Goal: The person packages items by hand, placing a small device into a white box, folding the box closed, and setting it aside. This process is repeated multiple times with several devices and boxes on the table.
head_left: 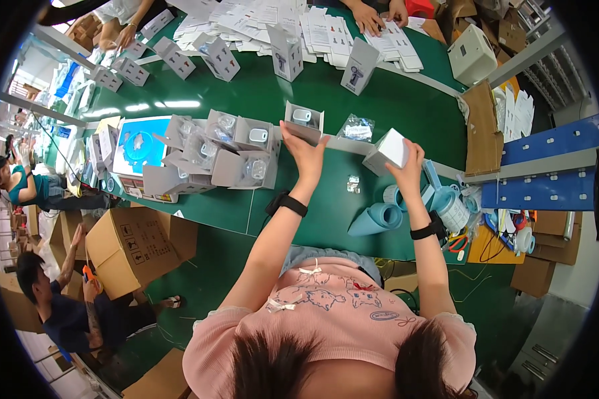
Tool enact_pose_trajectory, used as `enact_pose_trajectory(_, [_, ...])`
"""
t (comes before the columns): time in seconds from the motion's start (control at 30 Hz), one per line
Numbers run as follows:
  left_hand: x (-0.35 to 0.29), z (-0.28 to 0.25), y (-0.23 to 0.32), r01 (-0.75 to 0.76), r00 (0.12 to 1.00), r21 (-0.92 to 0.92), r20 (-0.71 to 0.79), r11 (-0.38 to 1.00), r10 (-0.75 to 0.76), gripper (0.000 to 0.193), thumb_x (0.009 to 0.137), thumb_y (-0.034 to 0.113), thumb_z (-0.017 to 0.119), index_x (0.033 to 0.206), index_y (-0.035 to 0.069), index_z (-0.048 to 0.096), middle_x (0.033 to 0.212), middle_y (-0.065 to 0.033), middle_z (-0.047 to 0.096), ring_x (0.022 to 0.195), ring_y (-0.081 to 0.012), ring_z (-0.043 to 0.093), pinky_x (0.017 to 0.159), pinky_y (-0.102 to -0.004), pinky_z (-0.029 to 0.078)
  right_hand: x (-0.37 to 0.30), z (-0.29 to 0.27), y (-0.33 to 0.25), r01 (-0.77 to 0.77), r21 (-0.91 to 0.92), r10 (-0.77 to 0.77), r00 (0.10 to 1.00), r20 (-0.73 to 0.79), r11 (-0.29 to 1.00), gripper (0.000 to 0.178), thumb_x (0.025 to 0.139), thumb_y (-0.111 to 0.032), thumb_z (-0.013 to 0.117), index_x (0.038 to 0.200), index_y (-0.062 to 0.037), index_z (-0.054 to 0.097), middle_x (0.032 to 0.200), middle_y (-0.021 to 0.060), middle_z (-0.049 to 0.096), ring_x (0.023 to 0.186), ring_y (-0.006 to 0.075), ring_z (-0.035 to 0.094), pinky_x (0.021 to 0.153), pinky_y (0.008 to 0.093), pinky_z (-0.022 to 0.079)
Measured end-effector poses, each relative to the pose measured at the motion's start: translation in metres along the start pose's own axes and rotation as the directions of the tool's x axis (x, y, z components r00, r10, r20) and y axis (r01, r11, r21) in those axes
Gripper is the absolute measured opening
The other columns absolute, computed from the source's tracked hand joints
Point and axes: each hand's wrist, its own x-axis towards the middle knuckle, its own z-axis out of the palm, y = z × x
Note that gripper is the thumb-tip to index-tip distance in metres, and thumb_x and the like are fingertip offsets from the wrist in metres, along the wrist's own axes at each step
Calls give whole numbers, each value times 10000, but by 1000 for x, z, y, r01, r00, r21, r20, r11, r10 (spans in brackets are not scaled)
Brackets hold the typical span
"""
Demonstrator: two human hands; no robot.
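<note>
My left hand (305, 157) spans the near side of an open white box (301, 130), its thumb and fingers on opposite sides. A pale device in clear plastic shows inside that box. In my right hand (410, 167) is a closed white carton (385, 153), tilted above the green table. Between the two lies a clear plastic bag (357, 128) with small parts. Left of my left hand stands a cluster of open white boxes (230, 174) holding plastic-wrapped devices. A small clear packet (354, 184) lies nearer to me.
Rolled blue sheets (377, 218) and a tape roll (454, 216) lie by my right forearm. Several printed cartons (286, 54) stand along the far side, before stacked flat cartons (239, 23). Co-workers' hands (369, 16) are across the table. A large cardboard box (130, 249) stands at left.
</note>
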Motion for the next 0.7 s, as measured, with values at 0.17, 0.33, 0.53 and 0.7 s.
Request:
enact_pose_trajectory(0.17, [-9, -23, -24, 143, 967, -233, 239, 962, -86, 1002, 642, 52, 764, 1393, 4, 102, 1354, -218, 267, 1246, -285, 336, 993, -367, 336, -15, -13, -24, 184, -74, -179, 982, 64, 980, 787, 619, -54, 745, 1311, -96, 374, 1329, 153, 320, 1245, 339, 333, 1030, 371, 309])
enact_pose_trajectory(0.33, [-4, -93, -11, 536, 537, -335, 844, 775, -7, 924, 651, 14, 735, 1396, 20, 190, 1375, -144, 292, 1249, -209, 358, 974, -339, 362, -40, 3, -70, 157, 328, -277, 891, 360, 931, 855, 647, -49, 742, 1373, -118, 295, 1375, 133, 312, 1302, 270, 287, 1061, 383, 273])
enact_pose_trajectory(0.53, [0, -104, -10, 518, 383, -286, 920, 806, 80, 792, 664, 72, 751, 1339, 25, 341, 1427, -97, 255, 1294, -210, 310, 1027, -368, 315, -66, 56, -50, -266, 591, -214, 757, 617, 762, 882, 690, -35, 720, 1410, -92, 215, 1410, 102, 298, 1282, 214, 322, 1041, 371, 304])
enact_pose_trajectory(0.7, [-58, -93, -18, 230, 794, -482, 595, 845, 124, 796, 681, 70, 736, 1360, 39, 321, 1434, -110, 254, 1293, -234, 323, 1003, -388, 356, -107, 86, -52, -96, 547, -14, 981, 194, 832, 784, 724, -17, 691, 1385, -51, 271, 1404, 105, 330, 1249, 224, 380, 1031, 357, 315])
